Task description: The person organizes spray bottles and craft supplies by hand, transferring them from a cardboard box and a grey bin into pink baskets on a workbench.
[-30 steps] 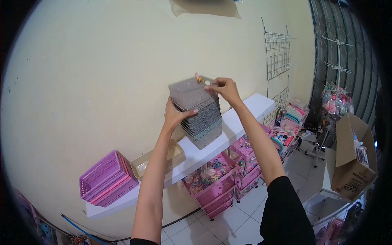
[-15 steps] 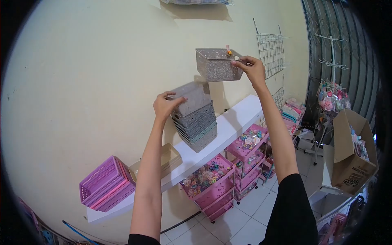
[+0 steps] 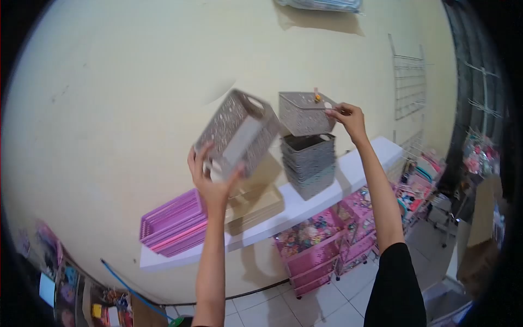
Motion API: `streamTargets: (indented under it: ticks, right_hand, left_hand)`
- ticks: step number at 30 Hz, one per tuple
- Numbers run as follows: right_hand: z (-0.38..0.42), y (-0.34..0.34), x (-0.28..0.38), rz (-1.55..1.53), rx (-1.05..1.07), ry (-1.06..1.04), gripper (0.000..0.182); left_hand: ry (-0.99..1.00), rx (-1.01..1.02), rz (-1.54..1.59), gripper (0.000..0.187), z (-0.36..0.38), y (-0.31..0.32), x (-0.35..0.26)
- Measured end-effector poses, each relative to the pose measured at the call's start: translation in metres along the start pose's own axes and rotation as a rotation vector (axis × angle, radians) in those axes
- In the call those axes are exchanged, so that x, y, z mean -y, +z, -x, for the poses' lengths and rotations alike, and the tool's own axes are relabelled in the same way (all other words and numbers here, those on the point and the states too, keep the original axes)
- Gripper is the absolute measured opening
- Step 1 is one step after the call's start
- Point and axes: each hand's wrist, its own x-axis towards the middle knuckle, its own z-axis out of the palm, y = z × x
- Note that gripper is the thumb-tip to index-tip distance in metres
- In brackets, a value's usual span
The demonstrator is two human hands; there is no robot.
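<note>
My left hand (image 3: 213,184) grips the end of a taupe plastic basket (image 3: 222,128), which is tilted over the shelf with its perforated sides showing. In my right hand (image 3: 351,122), thumb and fingers pinch the rim of another taupe basket (image 3: 304,121). A small orange item (image 3: 317,98) shows at that basket's back rim. Just beneath it stands a nested stack of grey baskets (image 3: 309,177), some with a greenish tint. Beige baskets (image 3: 256,208) sit behind and below the left basket, beside pink and purple baskets (image 3: 171,224).
A white wall shelf (image 3: 376,157) carries the stacks. Below it stand pink rolling carts (image 3: 310,261) full of small goods. Wire grids (image 3: 409,82) lean at the right wall, near a cardboard box (image 3: 482,218). A blue wrapped package (image 3: 321,5) is overhead.
My left hand has lifted the basket off the grey stack and swung it left, tilting it. The right-hand basket is now lower, close over the stack. The view has turned left.
</note>
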Motion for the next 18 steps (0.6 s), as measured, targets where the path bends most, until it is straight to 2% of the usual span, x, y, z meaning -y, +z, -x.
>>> streamTargets:
  ticks: [5,6,9,11,13,14,16,17,18]
  right_hand:
    - [0.014,0.018,-0.023,0.043,0.131,0.02,0.027]
    - [0.017,0.015,-0.016,0.113,0.189,0.035,0.017]
    - [0.008,0.007,-0.048,-0.045,0.306,0.098,0.014]
    - [0.004,0.003,-0.049,-0.046,0.356,0.101,0.017]
    - [-0.01,-0.003,-0.069,0.12,0.386,-0.015,0.019]
    - [-0.013,-0.005,-0.075,0.076,0.372,-0.037,0.024]
    - [-0.042,-0.015,-0.128,0.139,0.418,-0.042,0.035]
    - [-0.043,-0.014,-0.137,0.251,0.273,-0.317,0.041]
    - [-0.038,-0.011,-0.131,0.284,0.236,-0.252,0.04]
  left_hand:
    - [0.063,-0.068,-0.229,0.075,0.075,-0.101,-0.035]
    - [0.051,-0.096,-0.278,0.075,0.084,-0.116,-0.043]
    - [0.021,-0.154,-0.365,0.077,0.108,-0.158,-0.07]
    - [0.073,-0.171,-0.468,0.078,0.121,-0.187,-0.095]
    - [0.077,-0.221,-0.558,0.081,0.139,-0.216,-0.118]
    - [0.085,-0.244,-0.609,0.082,0.147,-0.23,-0.132]
    - [0.115,-0.242,-0.823,0.089,0.161,-0.254,-0.168]
    - [0.105,-0.279,-0.891,0.089,0.173,-0.271,-0.186]
    - [0.072,-0.292,-0.91,0.095,0.187,-0.285,-0.202]
